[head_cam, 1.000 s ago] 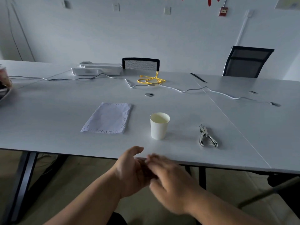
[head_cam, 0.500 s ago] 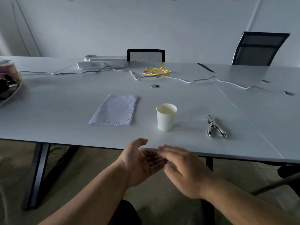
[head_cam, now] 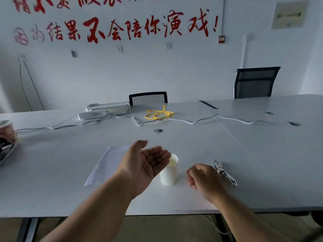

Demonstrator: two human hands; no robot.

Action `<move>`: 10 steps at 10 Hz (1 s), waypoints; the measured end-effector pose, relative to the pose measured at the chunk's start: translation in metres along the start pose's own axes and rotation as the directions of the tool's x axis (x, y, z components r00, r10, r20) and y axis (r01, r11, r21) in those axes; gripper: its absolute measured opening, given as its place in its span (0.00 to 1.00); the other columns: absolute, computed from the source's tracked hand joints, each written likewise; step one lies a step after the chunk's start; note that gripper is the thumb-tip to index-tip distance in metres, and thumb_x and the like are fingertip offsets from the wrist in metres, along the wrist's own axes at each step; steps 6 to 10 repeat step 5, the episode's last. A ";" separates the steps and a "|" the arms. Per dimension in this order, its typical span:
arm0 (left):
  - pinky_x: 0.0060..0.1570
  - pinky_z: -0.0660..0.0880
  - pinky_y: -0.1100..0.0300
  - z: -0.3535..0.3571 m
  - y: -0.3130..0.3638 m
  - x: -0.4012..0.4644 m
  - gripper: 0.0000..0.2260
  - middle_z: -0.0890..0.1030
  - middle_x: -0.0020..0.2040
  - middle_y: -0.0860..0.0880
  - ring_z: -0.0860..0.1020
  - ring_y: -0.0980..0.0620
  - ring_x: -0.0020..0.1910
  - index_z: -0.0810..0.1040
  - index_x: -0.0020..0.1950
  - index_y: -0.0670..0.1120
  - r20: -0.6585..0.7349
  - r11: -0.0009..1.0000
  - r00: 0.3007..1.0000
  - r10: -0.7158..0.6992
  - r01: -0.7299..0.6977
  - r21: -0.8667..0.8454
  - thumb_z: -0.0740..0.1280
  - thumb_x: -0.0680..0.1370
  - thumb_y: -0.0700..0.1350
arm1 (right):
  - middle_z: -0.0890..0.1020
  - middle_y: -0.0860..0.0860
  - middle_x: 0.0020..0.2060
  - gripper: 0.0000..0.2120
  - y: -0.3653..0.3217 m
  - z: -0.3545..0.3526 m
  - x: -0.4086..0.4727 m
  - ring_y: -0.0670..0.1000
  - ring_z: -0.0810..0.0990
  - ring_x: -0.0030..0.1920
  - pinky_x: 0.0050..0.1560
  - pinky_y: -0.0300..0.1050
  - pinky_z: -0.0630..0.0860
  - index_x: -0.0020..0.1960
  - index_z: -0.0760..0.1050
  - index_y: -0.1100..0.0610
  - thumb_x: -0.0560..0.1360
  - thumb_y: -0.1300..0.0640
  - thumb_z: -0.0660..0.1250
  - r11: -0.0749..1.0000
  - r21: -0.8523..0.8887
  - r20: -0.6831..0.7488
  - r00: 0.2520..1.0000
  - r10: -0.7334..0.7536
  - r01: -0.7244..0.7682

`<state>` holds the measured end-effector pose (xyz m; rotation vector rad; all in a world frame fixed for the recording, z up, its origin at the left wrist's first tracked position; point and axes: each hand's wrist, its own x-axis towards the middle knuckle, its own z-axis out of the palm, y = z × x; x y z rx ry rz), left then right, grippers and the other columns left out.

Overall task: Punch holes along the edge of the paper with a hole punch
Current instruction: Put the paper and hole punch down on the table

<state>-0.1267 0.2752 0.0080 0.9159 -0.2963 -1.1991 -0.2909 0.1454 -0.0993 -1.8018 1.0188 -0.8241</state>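
Punch: one hole punch (head_cam: 225, 172) is lying flat on the surface (head_cam: 262, 163), long axis running near-right to far-left.
Paper: one paper (head_cam: 106, 165), long axis leaning far-right.
Hands: we are holding our left hand (head_cam: 145, 165) cupped open, our right hand (head_cam: 202, 179) loosely curled, both grasping nothing.

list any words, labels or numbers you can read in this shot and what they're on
"结果不会陪你演戏!" in red brush characters on the back wall; the two faded marks before it on that line are too blurred to read.
A row of red characters above it is cut off by the top of the frame: unreadable.
Small red box on the wall: too small to read.
Paper, cup, hole punch: no text visible.
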 end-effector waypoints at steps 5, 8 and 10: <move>0.61 0.69 0.73 0.005 -0.016 0.051 0.20 0.81 0.66 0.57 0.77 0.60 0.64 0.78 0.71 0.52 0.528 -0.114 0.810 0.254 -0.517 0.848 0.60 0.81 0.56 | 0.85 0.53 0.34 0.14 -0.001 -0.003 -0.004 0.54 0.83 0.39 0.43 0.53 0.80 0.39 0.78 0.57 0.69 0.47 0.60 0.989 -0.148 -0.001 1.000 -0.010 0.009; 0.61 0.69 0.73 0.005 -0.016 0.051 0.20 0.81 0.66 0.57 0.77 0.60 0.64 0.78 0.71 0.52 0.528 -0.114 0.810 0.254 -0.517 0.848 0.60 0.81 0.56 | 0.85 0.53 0.34 0.14 -0.001 -0.003 -0.004 0.54 0.83 0.39 0.43 0.53 0.80 0.39 0.78 0.57 0.69 0.47 0.60 0.989 -0.148 -0.001 1.000 -0.010 0.009; 0.61 0.69 0.73 0.005 -0.016 0.051 0.20 0.81 0.66 0.57 0.77 0.60 0.64 0.78 0.71 0.52 0.528 -0.114 0.810 0.254 -0.517 0.848 0.60 0.81 0.56 | 0.85 0.53 0.34 0.14 -0.001 -0.003 -0.004 0.54 0.83 0.39 0.43 0.53 0.80 0.39 0.78 0.57 0.69 0.47 0.60 0.989 -0.148 -0.001 1.000 -0.010 0.009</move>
